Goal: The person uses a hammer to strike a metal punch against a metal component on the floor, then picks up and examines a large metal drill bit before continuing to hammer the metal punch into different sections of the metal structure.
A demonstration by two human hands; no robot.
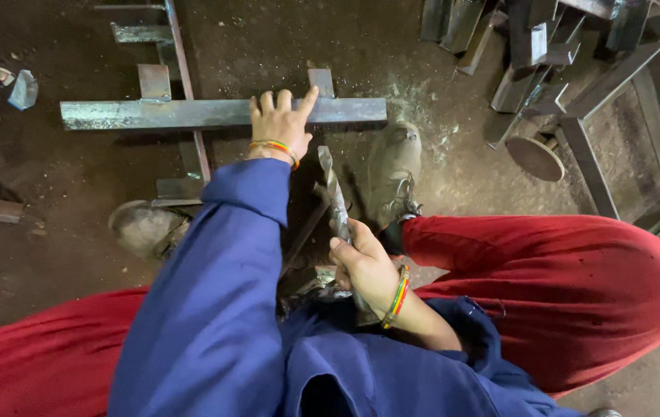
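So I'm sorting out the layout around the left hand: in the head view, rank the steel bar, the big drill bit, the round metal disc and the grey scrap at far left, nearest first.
From the left hand:
1. Steel bar, under its fingers.
2. Drill bit, just below, held in the right hand.
3 and 4. Round disc, far right, and grey scrap, far left: too close to call.

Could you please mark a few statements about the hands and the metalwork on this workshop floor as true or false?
1. The left hand rests on a long steel bar. True.
2. The right hand is empty. False: it holds a large twist drill bit.
3. The steel bar stands upright. False: it lies flat on the floor.
4. Both wrists wear striped bangles. True.
5. The drill bit touches the left hand. False: they are apart.
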